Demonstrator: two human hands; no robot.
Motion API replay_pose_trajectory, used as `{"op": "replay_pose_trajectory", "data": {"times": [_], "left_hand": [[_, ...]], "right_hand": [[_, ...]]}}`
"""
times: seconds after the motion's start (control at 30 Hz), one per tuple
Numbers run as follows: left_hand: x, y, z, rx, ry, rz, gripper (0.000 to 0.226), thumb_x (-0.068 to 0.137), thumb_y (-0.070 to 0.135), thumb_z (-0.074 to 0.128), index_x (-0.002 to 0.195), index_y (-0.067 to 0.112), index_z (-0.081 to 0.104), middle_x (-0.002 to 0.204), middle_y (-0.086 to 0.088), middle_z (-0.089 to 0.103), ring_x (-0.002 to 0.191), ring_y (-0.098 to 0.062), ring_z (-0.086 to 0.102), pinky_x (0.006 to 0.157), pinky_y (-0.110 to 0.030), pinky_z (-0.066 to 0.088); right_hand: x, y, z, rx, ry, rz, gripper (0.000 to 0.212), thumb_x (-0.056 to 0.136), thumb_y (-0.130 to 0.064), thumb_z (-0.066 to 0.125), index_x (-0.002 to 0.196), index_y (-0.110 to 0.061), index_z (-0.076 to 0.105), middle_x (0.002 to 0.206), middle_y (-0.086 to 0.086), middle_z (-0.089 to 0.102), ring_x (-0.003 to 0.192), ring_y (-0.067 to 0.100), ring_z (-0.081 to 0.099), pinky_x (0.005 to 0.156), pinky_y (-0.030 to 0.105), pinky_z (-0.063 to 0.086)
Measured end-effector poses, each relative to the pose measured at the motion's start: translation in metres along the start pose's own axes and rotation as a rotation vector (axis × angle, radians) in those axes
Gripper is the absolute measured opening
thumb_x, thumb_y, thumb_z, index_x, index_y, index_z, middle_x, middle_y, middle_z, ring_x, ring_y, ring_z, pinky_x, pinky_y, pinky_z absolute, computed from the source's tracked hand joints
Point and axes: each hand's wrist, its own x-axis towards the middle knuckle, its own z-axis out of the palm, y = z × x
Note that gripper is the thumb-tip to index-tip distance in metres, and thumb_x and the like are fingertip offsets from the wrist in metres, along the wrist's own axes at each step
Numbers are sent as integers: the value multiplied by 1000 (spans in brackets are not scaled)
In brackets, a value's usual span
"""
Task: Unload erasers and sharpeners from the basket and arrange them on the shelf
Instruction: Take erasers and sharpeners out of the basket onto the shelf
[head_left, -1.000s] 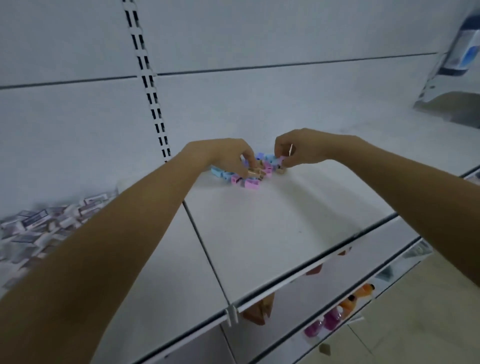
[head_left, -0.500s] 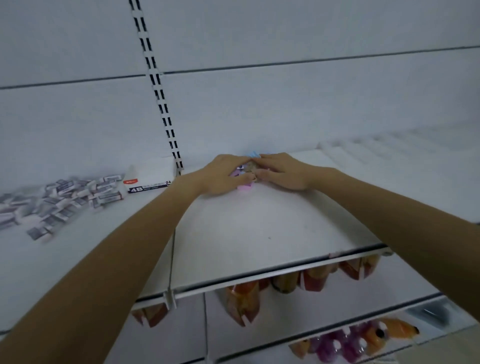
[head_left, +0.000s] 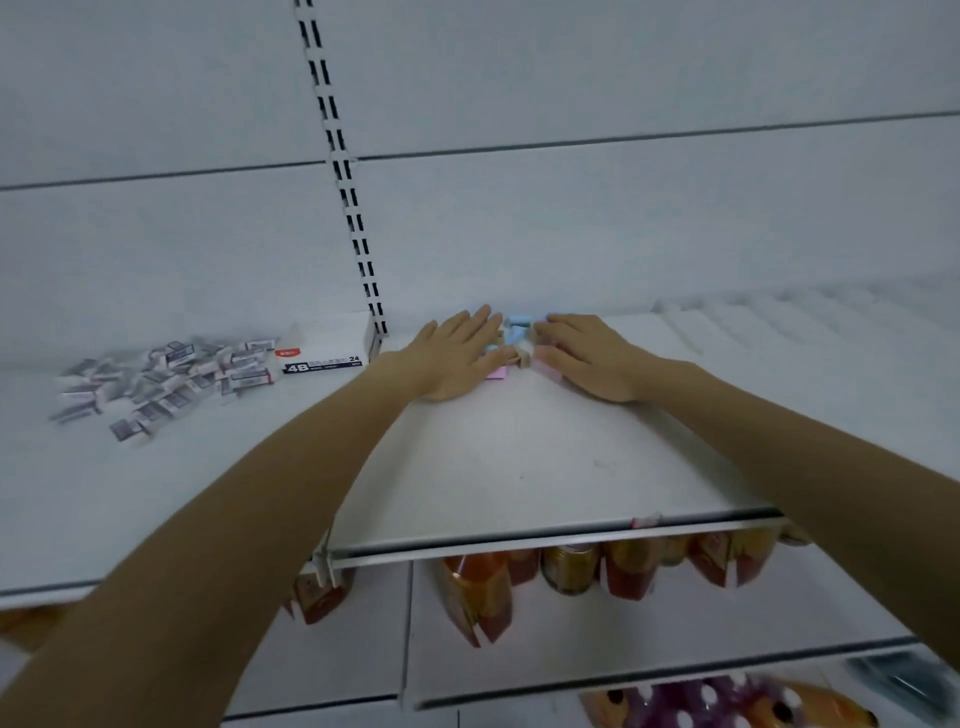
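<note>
A small cluster of pink and blue sharpeners (head_left: 516, 338) lies at the back of the white shelf (head_left: 519, 467), close to the rear wall. My left hand (head_left: 457, 358) lies flat with straight fingers against the cluster's left side. My right hand (head_left: 587, 353) lies flat against its right side, fingers pointing left. Most of the sharpeners are hidden under and between my hands. A loose pile of several wrapped erasers (head_left: 166, 379) covers the left shelf section. The basket is not in view.
A white eraser box marked 4B (head_left: 324, 353) stands by the slotted upright (head_left: 345, 182). Orange and gold packets (head_left: 571, 571) hang under the shelf. Pink and orange bottles (head_left: 727, 701) sit on the lowest shelf. Ribbed dividers (head_left: 753, 317) lie at the back right.
My hands went from pinching single sharpeners to lying flat, pressing the cluster together from both sides. The view shifted down and left, bringing the eraser pile and box into sight.
</note>
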Motion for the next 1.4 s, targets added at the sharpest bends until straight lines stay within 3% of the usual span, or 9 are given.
{"op": "replay_pose_trajectory", "data": {"times": [0.13,0.23,0.4,0.57,0.8,0.97,1.07,1.17,1.4], "left_hand": [[-3,-2,-4,-96,-20,15,76,91,60,23,148,18,-3,157,2,-9,145,-17,-3,118,-44,5],[-9,-6,-19,-131,-6,34,77,89,58,37,148,17,7,157,1,4,144,-19,6,118,-43,10],[-30,-18,-75,-98,47,91,49,93,38,50,138,22,40,149,3,32,138,-15,25,109,-23,17],[-69,-53,-132,-71,48,32,24,90,27,56,113,24,60,117,4,63,112,-15,57,100,-30,40],[-167,-116,-160,88,126,-115,20,89,15,52,104,19,65,103,3,66,95,-16,59,91,-27,42],[-253,-174,-152,107,124,-261,18,89,17,52,100,21,66,89,8,61,82,-14,55,78,-22,37],[-302,-210,-145,80,152,-334,18,89,16,52,99,21,66,84,9,63,81,-14,58,77,-21,36],[-347,-242,-135,41,170,-383,17,89,17,52,98,21,65,76,19,57,78,-12,59,76,-21,35],[-436,-313,-118,38,56,-532,17,91,22,52,99,16,65,88,5,66,78,-12,60,79,-27,41]], "right_hand": [[5,-6,4,-2,18,-94,55,94,-45,27,123,-6,52,129,12,52,125,27,43,107,37,29],[1,-10,4,-64,60,-150,40,99,-30,33,124,-6,53,134,11,50,130,24,39,108,30,24],[11,-28,-23,7,62,-183,34,95,-34,44,120,-17,60,127,5,54,122,23,42,104,35,31],[29,-82,-46,-12,16,-260,26,93,-31,48,112,-20,61,115,-1,57,106,15,50,94,33,40],[55,-206,-32,27,-36,-446,23,91,-29,50,100,-14,65,94,-5,61,88,16,57,83,32,47],[66,-310,-8,1,-98,-550,24,90,-30,51,96,-12,66,99,2,64,84,14,54,80,33,46],[68,-373,5,3,-140,-607,27,91,-31,49,97,-11,66,100,0,64,79,-1,50,76,25,42],[68,-431,16,3,-206,-654,29,92,-33,49,105,-12,64,106,-1,61,91,11,55,83,26,42],[90,-533,36,-68,-369,-694,23,91,-35,52,98,-16,62,99,-1,65,76,10,61,79,28,46]]}}
